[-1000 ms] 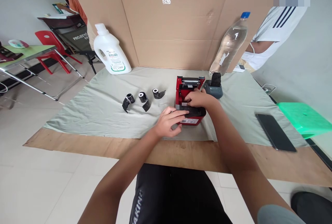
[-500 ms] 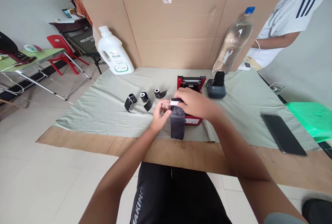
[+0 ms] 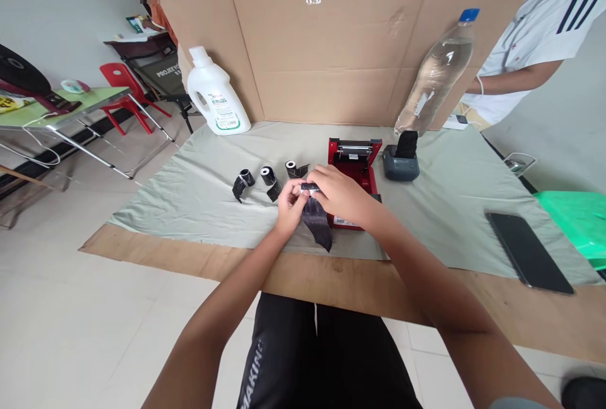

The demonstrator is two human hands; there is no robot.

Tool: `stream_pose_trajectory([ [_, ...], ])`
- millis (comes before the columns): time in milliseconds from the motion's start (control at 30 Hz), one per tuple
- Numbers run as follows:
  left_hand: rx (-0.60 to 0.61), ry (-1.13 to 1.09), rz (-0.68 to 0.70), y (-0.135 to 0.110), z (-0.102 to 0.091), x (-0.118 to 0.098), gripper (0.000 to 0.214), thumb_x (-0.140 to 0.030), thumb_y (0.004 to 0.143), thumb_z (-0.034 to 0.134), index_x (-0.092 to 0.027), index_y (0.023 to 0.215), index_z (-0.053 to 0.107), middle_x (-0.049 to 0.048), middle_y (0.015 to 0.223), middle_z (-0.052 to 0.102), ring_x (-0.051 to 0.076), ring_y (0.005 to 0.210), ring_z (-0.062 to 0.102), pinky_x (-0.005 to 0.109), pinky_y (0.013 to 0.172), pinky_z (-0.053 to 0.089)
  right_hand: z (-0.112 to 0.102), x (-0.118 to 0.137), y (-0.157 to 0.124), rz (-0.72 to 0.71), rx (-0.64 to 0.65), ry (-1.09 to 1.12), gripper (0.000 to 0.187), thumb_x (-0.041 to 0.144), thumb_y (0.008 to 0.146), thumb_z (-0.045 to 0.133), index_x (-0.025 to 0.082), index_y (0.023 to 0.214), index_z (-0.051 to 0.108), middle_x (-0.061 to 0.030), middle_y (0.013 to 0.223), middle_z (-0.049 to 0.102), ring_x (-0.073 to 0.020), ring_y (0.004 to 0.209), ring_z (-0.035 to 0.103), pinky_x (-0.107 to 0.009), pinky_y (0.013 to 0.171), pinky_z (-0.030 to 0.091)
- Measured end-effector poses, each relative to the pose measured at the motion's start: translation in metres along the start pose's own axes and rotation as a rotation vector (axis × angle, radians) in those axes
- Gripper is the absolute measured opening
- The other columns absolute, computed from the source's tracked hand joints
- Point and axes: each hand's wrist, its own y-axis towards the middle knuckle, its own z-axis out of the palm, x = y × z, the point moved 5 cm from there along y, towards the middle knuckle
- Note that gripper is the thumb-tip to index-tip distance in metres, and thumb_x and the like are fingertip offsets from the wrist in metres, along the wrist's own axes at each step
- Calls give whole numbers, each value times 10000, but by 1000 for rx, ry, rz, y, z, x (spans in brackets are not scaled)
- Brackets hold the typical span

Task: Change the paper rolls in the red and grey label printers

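Note:
Between my two hands is a small roll of black tape-like ribbon [image 3: 317, 223], its loose end hanging down toward the cloth. My left hand [image 3: 290, 206] pinches the roll's left end, and my right hand [image 3: 341, 193] grips it from the right and above. Just behind and right of the roll stands a red printer-like device [image 3: 362, 175] with its lid raised; my right hand and forearm cover part of it. To the left lie three more black rolls [image 3: 243, 183], [image 3: 269, 182], [image 3: 296, 170], each with a loose tail.
A dark grey device [image 3: 401, 166] with a black strip sits right of the red one. A white jug [image 3: 218, 93] and a tilted water bottle [image 3: 438, 77] lean against the cardboard [image 3: 326, 49]. A phone [image 3: 529, 251] lies at right, near a green stool [image 3: 575, 226]. Two people are beyond the cardboard.
Both hands have moved slightly left with the roll, away from the red device. The hanging ribbon end now slants to the right. The whole view has shifted a little.

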Motion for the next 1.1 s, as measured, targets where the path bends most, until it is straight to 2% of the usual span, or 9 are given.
stream_pose_trajectory([
  [233, 3, -107, -72, 7, -5, 10, 431, -569, 802, 825, -201, 988, 700, -14, 818, 657, 127, 727, 585, 247, 708, 453, 11, 6, 5, 27, -36, -160, 225, 91, 1013, 467, 107, 1114, 667, -155, 1144, 657, -290, 1078, 580, -366, 875, 433],
  [433, 4, -318, -201, 14, -2, 14, 438, -533, 725, 867, -185, 935, 705, -17, 777, 653, 129, 714, 599, 257, 711, 456, 18, 13, 6, 66, -213, -257, 248, 171, 1031, 478, 144, 1077, 721, -133, 1032, 732, -298, 976, 621, -406, 855, 372],
  [567, 29, -475, -298, 16, 2, 17, 407, -461, 705, 873, -194, 968, 713, -11, 842, 676, 122, 721, 614, 252, 698, 472, 14, 7, 5, 188, -351, -157, 197, 240, 1005, 544, 175, 1060, 722, -108, 1029, 778, -296, 967, 656, -407, 869, 373],
  [700, 78, -564, -401, 15, 5, 19, 455, -382, 682, 888, -241, 1061, 679, -52, 752, 622, 95, 605, 555, 229, 599, 432, 13, -1, 10, 272, -346, -20, 188, 263, 952, 592, 193, 1072, 719, -90, 983, 784, -270, 867, 681, -386, 810, 417],
  [800, 108, -586, -402, 15, 7, 15, 473, -431, 710, 897, -234, 1071, 664, -62, 690, 561, 84, 592, 531, 212, 574, 392, 11, -5, 14, 259, -373, 69, 206, 220, 906, 598, 207, 1077, 712, -78, 989, 767, -248, 836, 670, -384, 822, 449],
  [900, 94, -569, -426, 15, 8, 15, 476, -572, 738, 874, -196, 876, 617, -71, 624, 476, 66, 538, 449, 215, 524, 318, 8, -5, 18, 180, -402, 195, 280, 137, 850, 558, 219, 1077, 700, -76, 1093, 735, -231, 902, 662, -372, 865, 481],
  [967, 81, -557, -431, 16, 7, 15, 508, -565, 696, 907, -187, 793, 581, -78, 606, 449, 58, 523, 416, 219, 512, 299, 7, -7, 18, 163, -396, 252, 292, 134, 836, 546, 223, 1069, 698, -73, 1097, 720, -221, 894, 650, -357, 848, 498],
  [1100, 108, -538, -440, 18, 6, 18, 511, -503, 644, 936, -191, 947, 666, -50, 713, 584, 94, 607, 543, 240, 567, 389, 6, -12, 17, 222, -371, 252, 222, 211, 864, 575, 222, 1042, 707, -62, 996, 725, -220, 820, 627, -363, 813, 505],
])
